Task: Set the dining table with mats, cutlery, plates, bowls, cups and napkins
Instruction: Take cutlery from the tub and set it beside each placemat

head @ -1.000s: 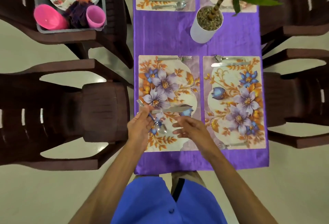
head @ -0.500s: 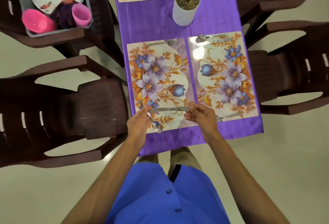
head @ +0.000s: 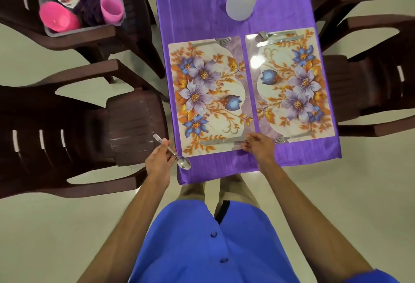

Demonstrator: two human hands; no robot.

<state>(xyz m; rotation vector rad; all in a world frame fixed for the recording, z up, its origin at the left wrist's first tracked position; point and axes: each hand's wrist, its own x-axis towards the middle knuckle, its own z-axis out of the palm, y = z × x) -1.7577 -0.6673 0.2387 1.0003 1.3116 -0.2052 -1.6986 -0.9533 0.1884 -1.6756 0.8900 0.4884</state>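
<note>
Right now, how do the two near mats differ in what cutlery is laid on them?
The left mat has a fork at its far edge and a knife at its near edge; the right mat reverses that and adds a spoon. The left mat's spoon is in the left hand. Both share one floral print.

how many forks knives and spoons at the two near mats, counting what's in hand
forks: 2
knives: 2, one at the right hand
spoons: 2, one in the left hand
total: 6
</note>
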